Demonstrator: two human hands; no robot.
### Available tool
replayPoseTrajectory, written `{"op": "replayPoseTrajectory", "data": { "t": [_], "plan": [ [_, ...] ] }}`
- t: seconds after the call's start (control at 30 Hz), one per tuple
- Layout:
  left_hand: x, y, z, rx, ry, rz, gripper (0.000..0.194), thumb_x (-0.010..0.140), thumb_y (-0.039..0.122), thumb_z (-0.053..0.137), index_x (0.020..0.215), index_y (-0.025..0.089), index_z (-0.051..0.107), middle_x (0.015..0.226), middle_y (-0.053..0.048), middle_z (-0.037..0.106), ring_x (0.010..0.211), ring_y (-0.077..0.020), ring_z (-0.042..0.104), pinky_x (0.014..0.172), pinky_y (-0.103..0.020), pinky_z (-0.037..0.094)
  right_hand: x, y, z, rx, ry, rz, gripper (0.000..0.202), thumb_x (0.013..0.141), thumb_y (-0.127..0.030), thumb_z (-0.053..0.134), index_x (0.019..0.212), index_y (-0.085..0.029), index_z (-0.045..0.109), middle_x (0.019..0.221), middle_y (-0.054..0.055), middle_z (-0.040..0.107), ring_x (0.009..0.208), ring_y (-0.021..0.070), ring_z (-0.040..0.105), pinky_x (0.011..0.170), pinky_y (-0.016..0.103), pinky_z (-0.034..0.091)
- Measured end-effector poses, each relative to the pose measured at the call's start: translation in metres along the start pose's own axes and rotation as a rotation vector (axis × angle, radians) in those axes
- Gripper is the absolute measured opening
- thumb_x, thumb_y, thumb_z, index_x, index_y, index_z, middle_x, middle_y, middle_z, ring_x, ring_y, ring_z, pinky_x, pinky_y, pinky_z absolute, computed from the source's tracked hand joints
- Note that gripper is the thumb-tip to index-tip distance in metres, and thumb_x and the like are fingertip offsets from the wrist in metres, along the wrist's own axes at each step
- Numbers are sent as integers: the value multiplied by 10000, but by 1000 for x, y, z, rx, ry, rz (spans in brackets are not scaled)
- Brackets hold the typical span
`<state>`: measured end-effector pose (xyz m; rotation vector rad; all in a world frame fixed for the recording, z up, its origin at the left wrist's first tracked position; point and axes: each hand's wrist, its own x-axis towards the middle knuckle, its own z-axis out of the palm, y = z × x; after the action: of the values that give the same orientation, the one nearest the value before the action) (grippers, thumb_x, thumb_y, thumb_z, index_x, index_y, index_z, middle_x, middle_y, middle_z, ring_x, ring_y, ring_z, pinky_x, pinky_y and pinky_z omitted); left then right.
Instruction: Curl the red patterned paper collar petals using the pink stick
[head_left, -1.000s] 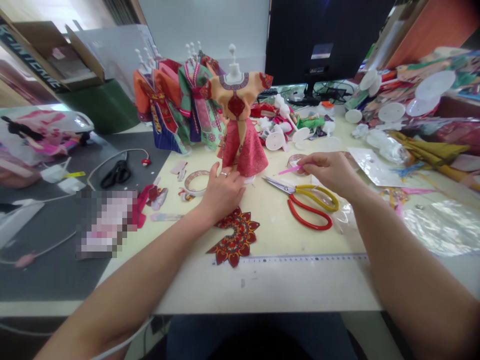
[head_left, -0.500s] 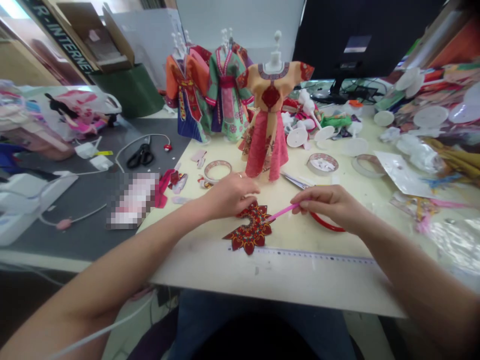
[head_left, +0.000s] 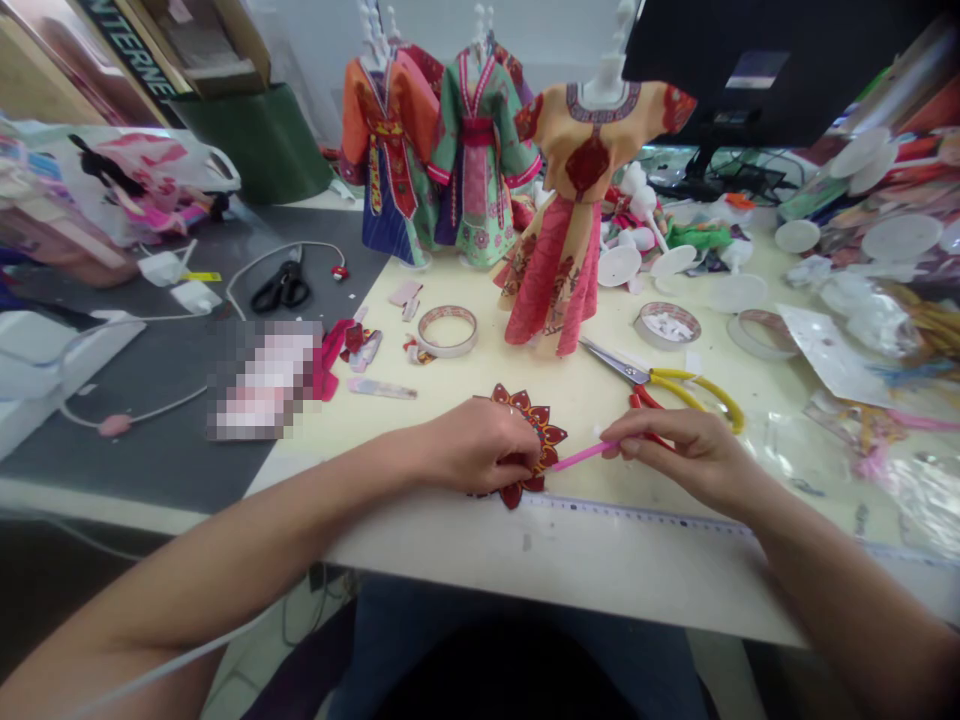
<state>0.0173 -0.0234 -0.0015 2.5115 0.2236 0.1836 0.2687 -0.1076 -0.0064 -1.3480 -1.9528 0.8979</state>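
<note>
A flat dark red patterned piece with a petal-shaped edge (head_left: 555, 434) lies on the table before me, partly covered by my left hand (head_left: 487, 445). That hand's fingers are curled and pressed together on the piece; the fingertips are partly hidden. My right hand (head_left: 675, 445) pinches a thin pink stick (head_left: 581, 457) whose tip meets the right edge of the piece. I cannot tell whether it is a pen. Behind the right hand lie scissors (head_left: 637, 376) with yellow and red handles, blades partly open. A ruler strip (head_left: 637, 512) runs along the table below the piece.
Doll dresses on white stands rise at the back: orange (head_left: 390, 150), green (head_left: 476, 150) and yellow and pink (head_left: 562, 250). Tape rolls (head_left: 448, 345), fabric scraps (head_left: 364, 345) and black scissors (head_left: 281, 290) lie about. Plastic bags and white discs (head_left: 619, 267) crowd the right side.
My left hand has come down and nearer, from above the red piece onto it. The pink stick still reaches the piece's right edge. The camera view has shifted, showing more of the yellow-handled scissors.
</note>
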Motion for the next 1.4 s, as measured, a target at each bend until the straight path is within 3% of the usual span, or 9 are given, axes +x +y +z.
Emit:
{"op": "replayPoseTrajectory", "data": {
  "t": [0.6, 0.97, 1.4],
  "plan": [
    [-1, -5, 7, 74, -49, 2, 154, 784, 104, 539, 833, 186, 660, 795, -6, 672, 774, -145, 588, 713, -241, 441, -2, -1, 1, -23, -107, -5, 160, 841, -209, 521, 958, -238, 626, 860, 6, 666, 772, 114, 627, 683, 228, 483],
    [-1, -6, 8, 89, -28, 15, 144, 774, 107, 545, 822, 188, 654, 797, -12, 668, 777, -149, 594, 720, -245, 448, -2, -3, 1, -17, -95, -7, 150, 837, -231, 512, 930, -214, 628, 839, 37, 666, 764, 147, 628, 686, 272, 499],
    [-1, -6, 8, 113, -50, 18, 134, 784, 122, 541, 834, 184, 648, 799, -11, 661, 773, -153, 580, 715, -249, 433, -2, -3, 0, -49, -79, -10, 141, 837, -215, 515, 924, -221, 626, 825, 17, 670, 744, 126, 628, 662, 235, 490]
  ]
}}
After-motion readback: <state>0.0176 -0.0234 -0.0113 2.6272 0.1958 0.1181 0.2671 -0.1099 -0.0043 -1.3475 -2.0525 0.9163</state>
